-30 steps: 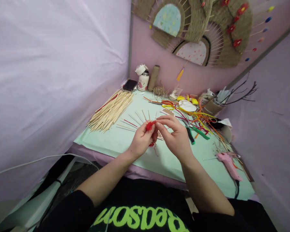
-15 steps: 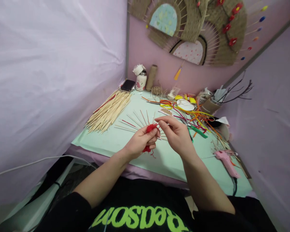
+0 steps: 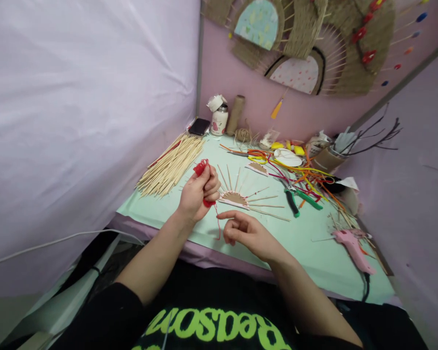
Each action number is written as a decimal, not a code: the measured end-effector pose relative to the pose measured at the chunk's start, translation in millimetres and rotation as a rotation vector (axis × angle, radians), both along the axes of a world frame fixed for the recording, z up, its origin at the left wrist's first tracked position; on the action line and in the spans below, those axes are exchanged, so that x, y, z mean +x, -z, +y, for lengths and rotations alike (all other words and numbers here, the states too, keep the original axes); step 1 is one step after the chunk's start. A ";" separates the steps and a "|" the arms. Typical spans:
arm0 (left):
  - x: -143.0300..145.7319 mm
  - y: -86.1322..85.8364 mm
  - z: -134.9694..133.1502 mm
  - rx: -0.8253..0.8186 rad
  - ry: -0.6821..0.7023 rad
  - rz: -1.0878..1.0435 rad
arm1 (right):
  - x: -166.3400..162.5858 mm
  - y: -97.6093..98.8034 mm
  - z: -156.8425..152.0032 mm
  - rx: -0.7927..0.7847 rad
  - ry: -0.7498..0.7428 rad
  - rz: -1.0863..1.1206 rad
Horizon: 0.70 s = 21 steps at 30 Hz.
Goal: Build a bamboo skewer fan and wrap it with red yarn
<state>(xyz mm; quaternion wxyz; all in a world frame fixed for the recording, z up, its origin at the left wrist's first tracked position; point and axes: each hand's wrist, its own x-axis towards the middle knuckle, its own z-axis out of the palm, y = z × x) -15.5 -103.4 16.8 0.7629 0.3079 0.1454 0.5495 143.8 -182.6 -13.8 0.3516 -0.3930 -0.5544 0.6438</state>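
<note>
My left hand [image 3: 197, 193] is closed around a small bundle of red yarn [image 3: 200, 167], raised above the mint-green mat [image 3: 190, 214]. A thin red strand [image 3: 218, 221] hangs from the bundle down towards my right hand [image 3: 246, 233], which is low near the table's front edge with curled fingers pinching the strand's end. Between and behind the hands lies a half-round cardboard piece with wooden skewers fanned out from it [image 3: 237, 197].
A pile of bamboo skewers [image 3: 171, 165] lies at the left. Green-handled pliers [image 3: 295, 198], coloured wires [image 3: 299, 172] and a pink glue gun [image 3: 352, 245] lie at the right. A phone [image 3: 199, 126], a jar [image 3: 219, 119], a twine spool [image 3: 237, 114] and a cup of twigs [image 3: 332, 153] stand at the back.
My left hand moved up and left with the yarn bundle. My right hand dropped down towards the front edge, drawing a strand out, and the skewer fan is now uncovered.
</note>
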 end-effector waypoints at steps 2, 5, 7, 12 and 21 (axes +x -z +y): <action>-5.3 1.4 4.0 -0.006 -0.046 -0.011 | 4.2 -0.2 -5.2 -0.027 0.008 -0.080; -9.7 1.7 7.5 -0.023 -0.117 -0.008 | 8.1 -0.5 -6.9 0.002 0.044 -0.181; -9.2 0.3 7.4 -0.029 -0.159 0.000 | 3.6 0.5 -2.8 0.068 0.159 -0.185; -0.8 -3.8 1.0 -0.001 -0.211 0.044 | -34.2 8.5 19.1 0.196 0.358 0.008; -20.5 6.4 11.0 -0.079 -0.344 0.057 | -27.9 10.1 1.4 0.022 0.175 -0.205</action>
